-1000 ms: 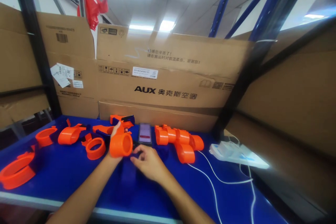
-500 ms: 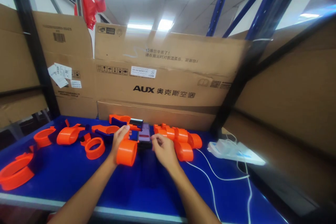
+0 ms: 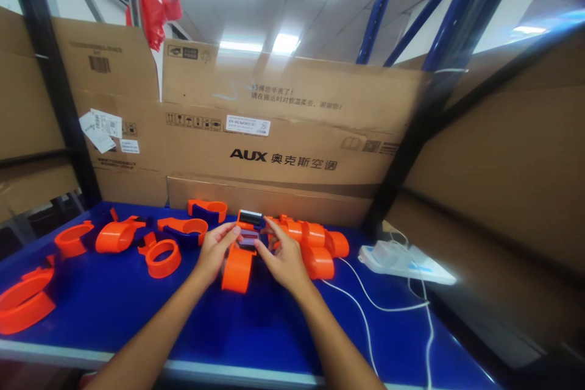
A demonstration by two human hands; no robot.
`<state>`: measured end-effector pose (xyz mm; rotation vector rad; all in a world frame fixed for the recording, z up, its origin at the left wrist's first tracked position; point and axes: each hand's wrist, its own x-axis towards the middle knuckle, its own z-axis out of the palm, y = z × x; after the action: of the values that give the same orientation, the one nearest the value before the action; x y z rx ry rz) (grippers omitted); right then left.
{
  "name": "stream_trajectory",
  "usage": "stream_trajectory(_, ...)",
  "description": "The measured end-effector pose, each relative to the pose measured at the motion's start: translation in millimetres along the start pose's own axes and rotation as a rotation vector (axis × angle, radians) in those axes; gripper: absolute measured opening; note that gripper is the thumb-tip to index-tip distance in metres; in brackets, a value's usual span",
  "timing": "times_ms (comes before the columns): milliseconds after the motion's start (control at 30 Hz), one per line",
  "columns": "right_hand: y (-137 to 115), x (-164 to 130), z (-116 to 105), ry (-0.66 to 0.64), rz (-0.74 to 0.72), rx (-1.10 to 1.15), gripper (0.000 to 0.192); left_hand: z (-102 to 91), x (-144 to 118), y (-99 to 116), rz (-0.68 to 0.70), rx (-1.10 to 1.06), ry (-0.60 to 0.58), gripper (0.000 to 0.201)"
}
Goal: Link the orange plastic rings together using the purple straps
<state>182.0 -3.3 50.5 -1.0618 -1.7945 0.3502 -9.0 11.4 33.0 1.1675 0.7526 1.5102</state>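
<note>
Cardboard cartons (image 3: 283, 134) wall off the far side of our blue table (image 3: 114, 311), the widest one printed AUX, with dark shelf uprights rising at either side. Near the middle of the table we hold an orange tape dispenser (image 3: 238, 262) with both hands. Our left hand (image 3: 214, 251) closes around its left side, thumb stretched toward the top, and our right hand (image 3: 284, 259) grips its right side, fingers pinching at a small dark part at the dispenser's far end; we cannot quite tell what that part is, since the fingers cover most of it. The dispenser's round orange body points toward us and sits at, or just above, the table. Just right of our right hand lies a cluster of orange dispensers (image 3: 320, 247), touching one another. To the left are an orange ring (image 3: 163, 257), two more orange pieces with dark blue insides (image 3: 187, 230), and further orange rings (image 3: 27, 304) toward the near left edge. A white power strip (image 3: 402, 259) lies at the far right, its white cable (image 3: 365, 317) trailing toward us
</note>
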Motion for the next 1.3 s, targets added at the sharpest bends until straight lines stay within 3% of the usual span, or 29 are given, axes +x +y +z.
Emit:
stream_trajectory(367,4.5,-2.8,-0.6,0.133,-0.105,-0.151,0.046,5.6,-7.7,-1.9,-0.092,0.087,-0.192,0.046)
stream_trajectory(533,5.1,-9.5,3.1,0.112,-0.204,-0.329,0.041,8.3,-10.3,-5.8,-0.078,0.087,-0.267,0.049)
stream_trajectory(900,0.2,-9.3,5.0,-0.131,-0.243,-0.416,0.034,6.3,-5.3,-15.4,-0.030,0.191,-0.205,0.034)
stream_trajectory(1100,3.0,-7.8,4.0,-0.160,-0.245,-0.408,0.034,5.5,-6.0,-15.8,-0.063,0.152,-0.184,0.035)
stream_trajectory(1300,4.5,-6.7,-2.3,-0.128,-0.257,-0.342,0.049,6.2,-4.3,-17.0,-0.154,0.017,-0.109,0.038)
